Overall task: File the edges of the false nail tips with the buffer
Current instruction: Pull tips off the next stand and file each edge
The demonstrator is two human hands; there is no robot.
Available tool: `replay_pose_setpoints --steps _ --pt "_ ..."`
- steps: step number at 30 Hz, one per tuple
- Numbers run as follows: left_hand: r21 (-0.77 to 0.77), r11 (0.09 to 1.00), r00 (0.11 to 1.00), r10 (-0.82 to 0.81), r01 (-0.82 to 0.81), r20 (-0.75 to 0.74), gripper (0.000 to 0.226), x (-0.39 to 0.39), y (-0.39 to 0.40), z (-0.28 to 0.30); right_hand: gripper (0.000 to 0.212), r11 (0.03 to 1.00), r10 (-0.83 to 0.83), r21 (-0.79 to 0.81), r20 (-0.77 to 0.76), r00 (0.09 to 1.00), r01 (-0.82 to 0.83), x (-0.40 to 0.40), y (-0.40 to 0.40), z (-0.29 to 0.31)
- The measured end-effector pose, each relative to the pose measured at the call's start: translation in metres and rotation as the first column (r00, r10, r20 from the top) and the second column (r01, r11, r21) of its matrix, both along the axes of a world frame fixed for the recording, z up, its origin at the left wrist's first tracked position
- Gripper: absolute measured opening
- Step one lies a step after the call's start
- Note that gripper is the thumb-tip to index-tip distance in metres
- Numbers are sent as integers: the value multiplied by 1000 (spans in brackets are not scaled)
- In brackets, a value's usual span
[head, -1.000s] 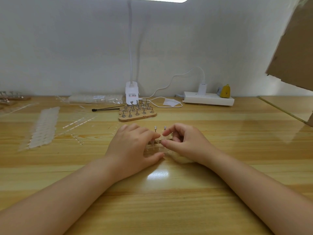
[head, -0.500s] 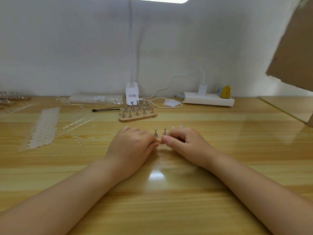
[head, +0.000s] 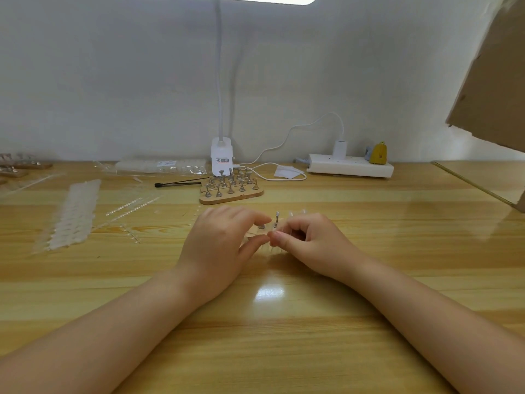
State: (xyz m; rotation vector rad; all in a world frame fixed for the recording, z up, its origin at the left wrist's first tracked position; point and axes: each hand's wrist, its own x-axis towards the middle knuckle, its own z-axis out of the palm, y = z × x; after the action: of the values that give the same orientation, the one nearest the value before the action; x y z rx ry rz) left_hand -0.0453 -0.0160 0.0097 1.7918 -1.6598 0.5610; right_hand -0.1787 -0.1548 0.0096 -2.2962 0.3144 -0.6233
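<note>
Wooden table (head: pixel 284 351): left hand (head: pixel 218 245) curled gripping small stand (head: pixel 264 243); right hand (head: pixel 309 243) pinching beside it.

Desk lamp (head: pixel 222 155), power strip (head: pixel 350 165)

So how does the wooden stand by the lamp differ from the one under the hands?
The far wooden stand sits untouched with many metal pegs in plain view; the near stand is mostly hidden by the left hand and right hand, with one peg clearly showing. Both rest on the table.
</note>
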Motion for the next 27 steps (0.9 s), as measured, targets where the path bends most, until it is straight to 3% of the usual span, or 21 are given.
replay_pose_setpoints --steps 6,12,18,24,27 --pt "-41 999 1000 -15 15 3 17 -1 -1 1 16 1000 11 23 -37 999 -10 0 1 1" --pt "-48 997 998 -56 56 -2 20 0 0 1 11 994 24 110 -80 997 -15 -4 3 6" --pt "-67 995 993 -65 71 96 2 0 -1 -1 16 990 58 133 -84 995 -46 -5 4 9" --pt "-40 994 988 -98 103 115 12 2 -1 -1 11 987 69 151 -48 997 -61 -6 1 7" --pt "-60 995 997 -73 75 40 20 0 0 -1 9 994 40 99 2 999 -40 -3 3 4"
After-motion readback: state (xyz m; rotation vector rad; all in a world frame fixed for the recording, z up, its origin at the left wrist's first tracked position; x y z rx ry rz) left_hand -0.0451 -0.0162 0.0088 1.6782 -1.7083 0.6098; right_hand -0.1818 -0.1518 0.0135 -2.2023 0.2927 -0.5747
